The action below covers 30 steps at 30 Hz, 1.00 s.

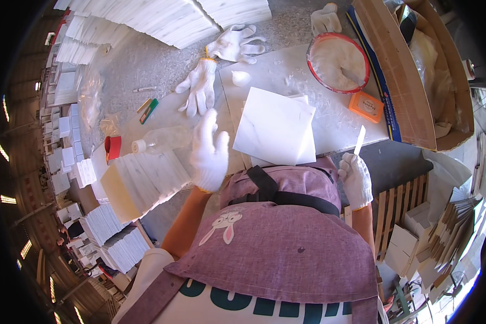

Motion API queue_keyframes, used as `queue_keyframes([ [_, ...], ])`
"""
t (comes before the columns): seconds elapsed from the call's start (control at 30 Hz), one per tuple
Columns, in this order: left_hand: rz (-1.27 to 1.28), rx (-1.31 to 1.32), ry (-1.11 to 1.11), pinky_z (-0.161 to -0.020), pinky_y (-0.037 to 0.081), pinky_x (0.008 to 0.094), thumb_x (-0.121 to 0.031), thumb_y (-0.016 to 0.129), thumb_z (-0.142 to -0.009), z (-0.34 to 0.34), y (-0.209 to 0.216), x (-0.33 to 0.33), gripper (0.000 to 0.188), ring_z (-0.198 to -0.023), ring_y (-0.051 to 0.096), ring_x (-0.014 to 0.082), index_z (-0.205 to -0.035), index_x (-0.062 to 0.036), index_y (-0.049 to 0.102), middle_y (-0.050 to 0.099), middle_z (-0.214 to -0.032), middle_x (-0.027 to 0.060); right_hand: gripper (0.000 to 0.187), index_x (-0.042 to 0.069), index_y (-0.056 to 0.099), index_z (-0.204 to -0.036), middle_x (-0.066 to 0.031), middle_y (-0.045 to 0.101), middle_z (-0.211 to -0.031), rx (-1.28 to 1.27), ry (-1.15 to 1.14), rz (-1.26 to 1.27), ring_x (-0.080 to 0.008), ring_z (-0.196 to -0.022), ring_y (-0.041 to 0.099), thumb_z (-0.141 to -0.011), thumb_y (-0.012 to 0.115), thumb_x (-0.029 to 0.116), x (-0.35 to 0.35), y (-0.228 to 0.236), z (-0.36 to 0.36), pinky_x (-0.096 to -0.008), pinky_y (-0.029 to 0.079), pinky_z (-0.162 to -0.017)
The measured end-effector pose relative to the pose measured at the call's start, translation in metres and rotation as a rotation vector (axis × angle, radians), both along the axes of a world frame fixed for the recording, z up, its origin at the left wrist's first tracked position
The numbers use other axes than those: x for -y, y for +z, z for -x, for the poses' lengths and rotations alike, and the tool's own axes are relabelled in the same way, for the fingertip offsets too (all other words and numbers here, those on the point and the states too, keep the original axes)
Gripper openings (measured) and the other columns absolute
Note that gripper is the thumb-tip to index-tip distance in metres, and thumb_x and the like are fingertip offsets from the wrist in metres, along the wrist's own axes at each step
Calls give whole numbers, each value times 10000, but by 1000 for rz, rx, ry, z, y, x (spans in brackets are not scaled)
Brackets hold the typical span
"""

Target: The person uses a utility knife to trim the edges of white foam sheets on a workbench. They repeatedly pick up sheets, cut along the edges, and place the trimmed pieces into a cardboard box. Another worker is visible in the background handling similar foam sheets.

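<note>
My left hand (209, 156), in a white knitted glove, is open with thumb and fingers apart. It hovers beside a stack of white veined tiles (155, 175) and holds nothing. My right hand (356, 181), gloved too, is closed around a thin white flat strip (360, 139) that points up from the fingers. Between the hands, at the near edge of the table, a square white marble-look tile (272, 127) lies over another tile (308, 141), turned slightly askew. Two spare white gloves (202, 86) lie beyond my left hand, next to a small white onion-shaped object (241, 78).
At the right stand a red-rimmed bowl (329, 54) of whitish material with a blade in it, an orange box (366, 106) and a large cardboard box (399, 70). Left are a clear bottle (164, 141), a red tape roll (112, 147) and a green tool (149, 110). Tile stacks (146, 19) line the back.
</note>
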<state>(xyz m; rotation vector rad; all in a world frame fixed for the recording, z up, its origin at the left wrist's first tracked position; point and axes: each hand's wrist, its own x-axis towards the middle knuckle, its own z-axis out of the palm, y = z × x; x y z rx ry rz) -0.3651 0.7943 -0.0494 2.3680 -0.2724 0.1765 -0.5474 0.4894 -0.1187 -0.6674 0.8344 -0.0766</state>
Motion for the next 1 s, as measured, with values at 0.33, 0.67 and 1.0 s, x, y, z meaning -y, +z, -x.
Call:
queue_keyframes([
  [0.33, -248, 180, -894, -1100, 375, 481, -293, 718, -814, -12, -9, 83, 424, -1252, 531, 296, -1202, -130, 666, 615, -1295, 71, 244, 3, 637, -1050, -8, 592, -854, -67, 45, 167, -65, -729, 530, -997, 607, 239, -7, 8, -9, -212, 460, -656],
  [0.67, -421, 290, -752, -1130, 332, 487, -318, 717, -799, -44, -16, 85, 453, -1290, 488, 296, -1208, -133, 658, 598, -1301, 79, 267, -24, 612, -1102, -11, 568, -847, -148, 79, 273, -62, -726, 507, -1014, 579, 226, -14, 13, -14, -198, 444, -653],
  [1.0, -130, 143, -288, -1038, 425, 424, -107, 685, -858, -6, -12, 51, 358, -1187, 557, 345, -1208, -47, 634, 604, -1242, 162, 234, 18, 665, -1171, -32, 701, -1051, 43, 315, 622, -84, -898, 606, -981, 594, 134, -39, 26, -59, -241, 490, -844],
])
